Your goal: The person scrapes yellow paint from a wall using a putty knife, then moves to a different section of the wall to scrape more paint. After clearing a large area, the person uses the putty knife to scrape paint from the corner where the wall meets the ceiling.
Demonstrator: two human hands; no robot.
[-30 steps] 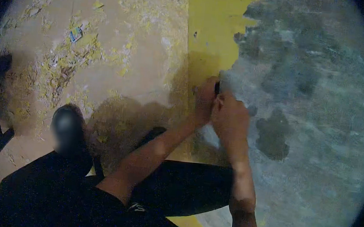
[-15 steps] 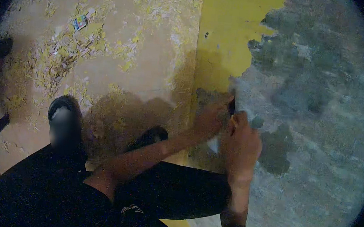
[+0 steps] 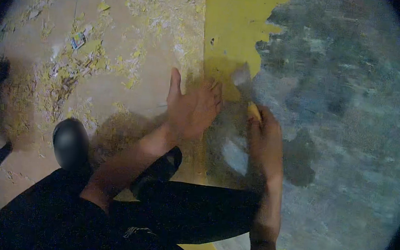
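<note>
Evidently the right hand [image 3: 266, 138] has its fingers closed round the yellow handle of a scraper [image 3: 254, 111], whose blurred blade points to eleven o'clock, at the ragged lower part of the yellow paint [image 3: 235, 23]. The bare grey surface [image 3: 347, 185] spreads toward three o'clock. Left of the scraper, the left hand [image 3: 192, 111] holds nothing, its thumb wide of the fingers; whether it touches anything, I cannot tell. Paint flakes [image 3: 84, 58] litter the tan floor [image 3: 114, 77] toward ten o'clock.
</note>
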